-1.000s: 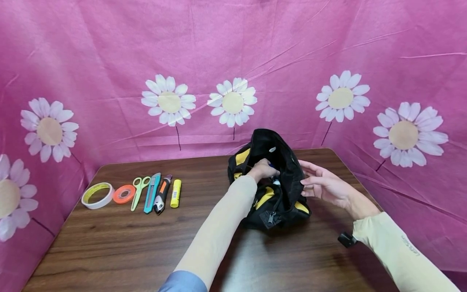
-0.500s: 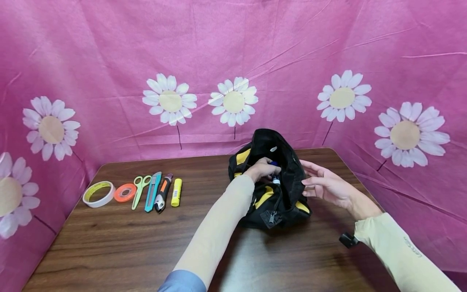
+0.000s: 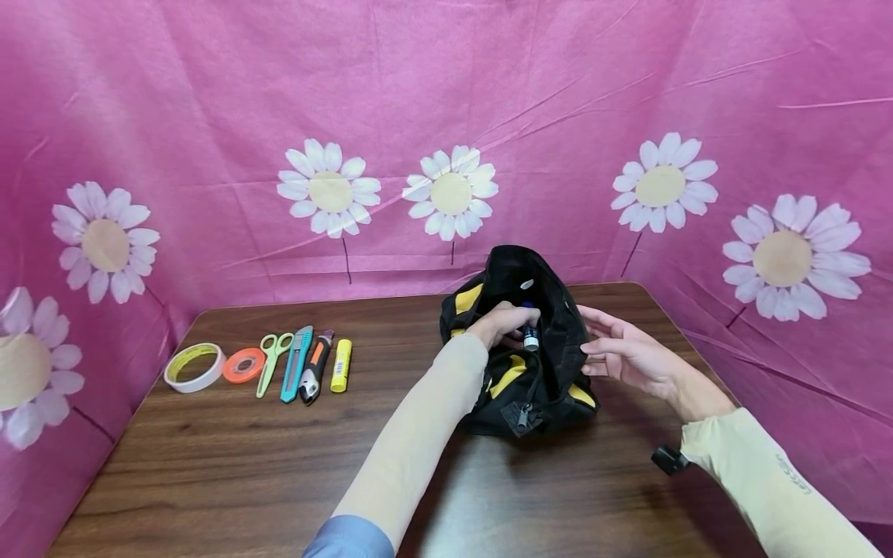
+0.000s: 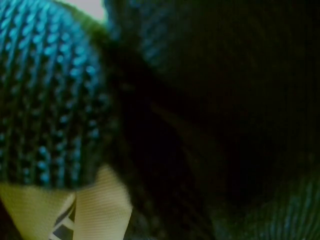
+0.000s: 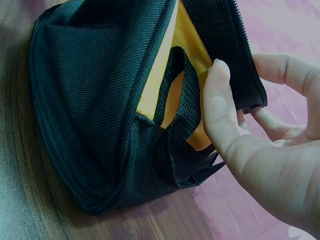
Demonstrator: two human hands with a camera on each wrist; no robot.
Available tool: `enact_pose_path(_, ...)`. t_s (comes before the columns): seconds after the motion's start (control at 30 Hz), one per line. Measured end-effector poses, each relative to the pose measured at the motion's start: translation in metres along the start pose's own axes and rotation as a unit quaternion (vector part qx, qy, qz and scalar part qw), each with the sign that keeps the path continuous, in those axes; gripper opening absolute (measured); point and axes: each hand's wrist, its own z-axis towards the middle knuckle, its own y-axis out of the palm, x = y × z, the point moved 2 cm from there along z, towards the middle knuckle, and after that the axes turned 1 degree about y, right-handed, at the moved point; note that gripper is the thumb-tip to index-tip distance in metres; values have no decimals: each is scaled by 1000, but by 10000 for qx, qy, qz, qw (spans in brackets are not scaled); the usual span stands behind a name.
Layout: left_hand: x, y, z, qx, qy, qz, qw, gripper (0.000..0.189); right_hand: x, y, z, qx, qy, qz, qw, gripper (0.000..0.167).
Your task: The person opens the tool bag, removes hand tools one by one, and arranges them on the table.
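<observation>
A black and yellow tool bag (image 3: 558, 411) stands with its mouth spread wide. My left hand (image 3: 505, 322) reaches into it from the left. Its fingers lie across a small blue tube with a white end (image 3: 531, 339), blue showing above and below them; the thumb side is mostly hidden. Dark bag fabric (image 4: 50, 100) fills most of the left wrist view, where no fingers show. My right hand (image 5: 270, 135) pinches the bag's zippered edge (image 5: 242, 65) between thumb and fingers at the right side. A webbing loop (image 5: 185, 110) hangs beside the thumb.
Left on the wooden table (image 3: 279, 480) lie a white tape roll (image 3: 208, 378), an orange tape roll (image 3: 243, 378), pale green scissors (image 3: 267, 370), a teal cutter (image 3: 296, 364), an orange-black utility knife (image 3: 317, 364) and a yellow glue stick (image 3: 341, 366). Behind hangs a pink flowered cloth (image 3: 558, 93).
The blue tube shows more and stands more upright in the bag, with my left fingers now across its upper part. My right hand keeps its place at the bag's edge. The view has shifted slightly.
</observation>
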Motion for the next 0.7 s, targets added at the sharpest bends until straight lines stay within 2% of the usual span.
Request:
enact_pose_path(0.13, 0, -1, 1, -75, -11, -99, 9999, 11, 0, 0, 0, 2, -6, -33, 10000, 60)
enact_pose_path(0.43, -2, -5, 10, -704, -126, -585, 9957, 7, 0, 0, -1, -95, -56, -7, 9999, 59)
enact_pose_path(0.7, -2, -4, 13, -779, -249, -1013, 9915, 8, 2, -1, -1, -97, -66, -20, 9999, 59)
